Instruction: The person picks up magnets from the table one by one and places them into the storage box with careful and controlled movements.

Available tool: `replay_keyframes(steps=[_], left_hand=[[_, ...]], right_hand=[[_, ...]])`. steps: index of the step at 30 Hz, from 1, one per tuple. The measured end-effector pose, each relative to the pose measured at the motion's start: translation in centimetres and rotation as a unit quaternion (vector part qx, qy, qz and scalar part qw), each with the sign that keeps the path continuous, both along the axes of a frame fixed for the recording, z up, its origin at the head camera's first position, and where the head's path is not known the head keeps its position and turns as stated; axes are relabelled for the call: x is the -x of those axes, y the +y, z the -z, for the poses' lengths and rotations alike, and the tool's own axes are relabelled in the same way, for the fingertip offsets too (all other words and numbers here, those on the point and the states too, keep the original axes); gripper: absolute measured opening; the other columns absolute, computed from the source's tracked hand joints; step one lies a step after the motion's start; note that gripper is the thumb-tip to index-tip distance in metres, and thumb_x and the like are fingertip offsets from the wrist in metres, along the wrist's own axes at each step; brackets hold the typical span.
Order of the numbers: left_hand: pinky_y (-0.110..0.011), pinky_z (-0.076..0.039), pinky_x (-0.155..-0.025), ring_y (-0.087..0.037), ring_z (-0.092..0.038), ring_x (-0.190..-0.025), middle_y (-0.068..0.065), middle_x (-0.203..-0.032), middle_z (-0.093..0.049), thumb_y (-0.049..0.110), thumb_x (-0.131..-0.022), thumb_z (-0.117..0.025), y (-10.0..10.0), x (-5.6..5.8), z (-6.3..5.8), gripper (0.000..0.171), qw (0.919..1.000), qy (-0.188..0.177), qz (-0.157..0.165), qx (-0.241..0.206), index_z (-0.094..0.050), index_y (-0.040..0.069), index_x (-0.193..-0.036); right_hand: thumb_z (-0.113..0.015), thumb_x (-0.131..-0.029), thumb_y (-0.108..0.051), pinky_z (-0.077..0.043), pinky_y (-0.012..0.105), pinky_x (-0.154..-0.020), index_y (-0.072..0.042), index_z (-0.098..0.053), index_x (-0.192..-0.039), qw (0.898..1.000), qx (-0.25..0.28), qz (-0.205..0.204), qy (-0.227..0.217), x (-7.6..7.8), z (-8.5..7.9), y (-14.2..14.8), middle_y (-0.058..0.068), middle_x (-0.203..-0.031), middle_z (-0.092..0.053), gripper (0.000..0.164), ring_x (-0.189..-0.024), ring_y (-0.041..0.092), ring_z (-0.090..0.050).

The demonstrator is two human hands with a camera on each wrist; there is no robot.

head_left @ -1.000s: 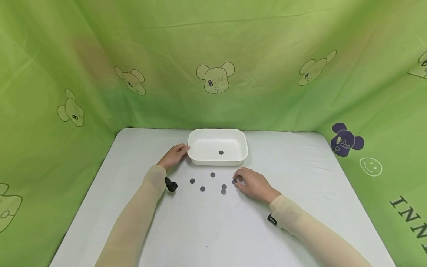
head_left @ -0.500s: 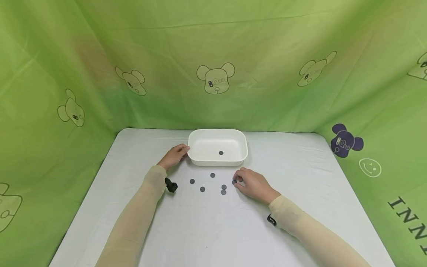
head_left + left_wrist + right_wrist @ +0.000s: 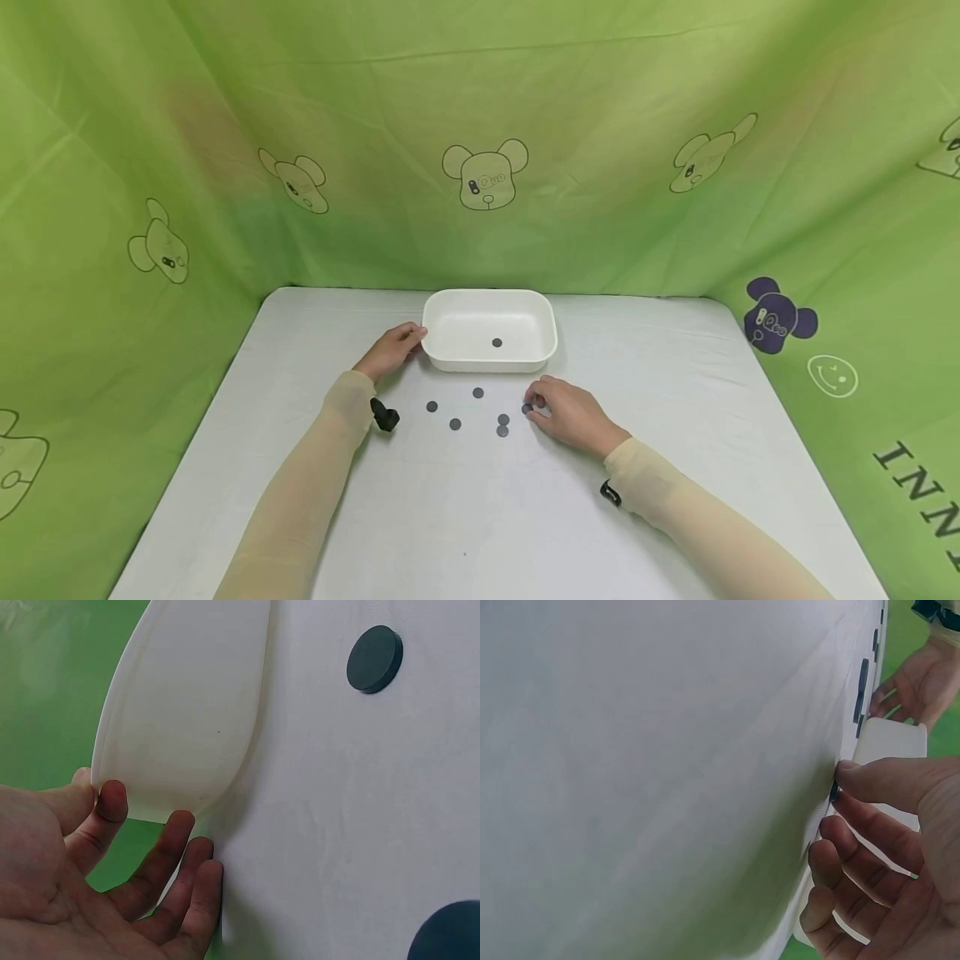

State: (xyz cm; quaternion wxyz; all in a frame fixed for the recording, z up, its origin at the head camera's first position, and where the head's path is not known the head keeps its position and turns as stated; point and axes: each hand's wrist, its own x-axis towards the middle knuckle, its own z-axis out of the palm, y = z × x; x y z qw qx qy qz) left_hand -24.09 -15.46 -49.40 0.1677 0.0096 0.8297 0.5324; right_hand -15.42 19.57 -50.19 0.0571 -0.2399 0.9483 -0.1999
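Note:
At the back middle of the table stands a white oblong basin [image 3: 492, 366] with one dark disc [image 3: 497, 342] inside. My left hand [image 3: 393, 348] holds the basin's left end, thumb and index finger pinching its rim in the left wrist view. My right hand [image 3: 573, 415] is low over the table, in front of the basin's right corner. Between its thumb and index finger it pinches a small dark disc [image 3: 835, 791], which also shows at the fingertips in the head view. The other fingers of that hand curl loosely beside it.
Several flat dark discs lie in front of the basin, among them a left one [image 3: 432, 407], a front one [image 3: 455, 424] and a touching pair [image 3: 503, 420]. Green printed cloth [image 3: 480, 250] walls the white table [image 3: 480, 500] at the back and sides.

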Motion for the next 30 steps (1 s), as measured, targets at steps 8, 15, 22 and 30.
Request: replay_keyframes(steps=[8, 15, 22, 30], left_hand=[[-0.038, -0.049, -0.104, -0.023, -0.055, -0.110, -0.008, -0.113, -0.060, 0.039, -0.115, -0.051, -0.07, 0.07, 0.08, 0.038, 1.0000, 0.003, 0.004, -0.007, -0.061, 0.003, -0.112], [-0.039, -0.049, -0.104, -0.024, -0.055, -0.110, -0.009, -0.112, -0.059, 0.039, -0.115, -0.051, -0.09, 0.20, 0.22, 0.038, 0.9999, 0.010, 0.004, -0.003, -0.061, 0.002, -0.112], [-0.039, -0.049, -0.103, -0.025, -0.055, -0.109, -0.009, -0.111, -0.059, 0.038, -0.115, -0.051, -0.11, 0.16, 0.21, 0.034, 0.9999, 0.010, 0.006, -0.008, -0.061, 0.007, -0.108], [-0.037, -0.049, -0.100, -0.024, -0.054, -0.108, -0.009, -0.110, -0.059, 0.038, -0.115, -0.052, -0.14, 0.16, 0.23, 0.033, 0.9999, 0.012, 0.006, -0.006, -0.061, 0.007, -0.106]], right_hand=[[-0.081, -0.097, -0.019, -0.051, 0.034, -0.074, -0.015, -0.072, -0.104, 1.000, 0.003, 0.002, 0.003, 0.05, 0.18, -0.01, -0.007, -0.091, -0.060, 0.012, -0.082, 0.011, -0.055], [-0.080, -0.097, -0.018, -0.049, 0.033, -0.072, -0.016, -0.070, -0.102, 1.000, 0.016, 0.001, 0.004, 0.01, 0.15, 0.03, -0.005, -0.091, -0.059, 0.012, -0.081, 0.011, -0.053], [-0.080, -0.096, -0.016, -0.048, 0.033, -0.072, -0.017, -0.068, -0.103, 1.000, 0.019, 0.001, 0.001, 0.04, 0.21, 0.10, -0.005, -0.091, -0.059, 0.014, -0.081, 0.011, -0.053], [-0.081, -0.095, -0.015, -0.049, 0.034, -0.073, -0.017, -0.066, -0.104, 1.000, 0.019, 0.002, -0.006, 0.06, 0.30, 0.05, -0.005, -0.092, -0.059, 0.017, -0.081, 0.011, -0.054]])
